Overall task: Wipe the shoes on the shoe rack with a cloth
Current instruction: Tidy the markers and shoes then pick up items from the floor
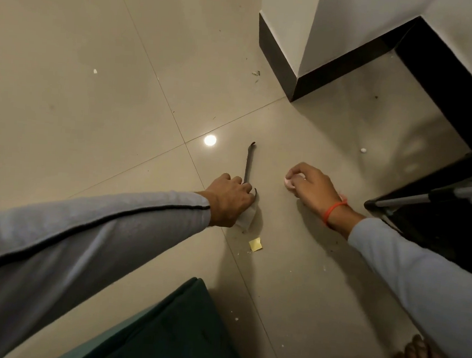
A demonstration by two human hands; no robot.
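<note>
Beige tiled floor (99, 41): my left hand (227, 199) pinches limp white cloth (246, 218), light, bunch it; right hand (312, 184) grips small pink object (290, 183).

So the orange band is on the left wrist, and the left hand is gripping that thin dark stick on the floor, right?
Not quite. The head view shows the orange band on the right wrist, just behind the right hand, which pinches something small and pale. The left hand does grip the thin dark stick on the floor.
</note>
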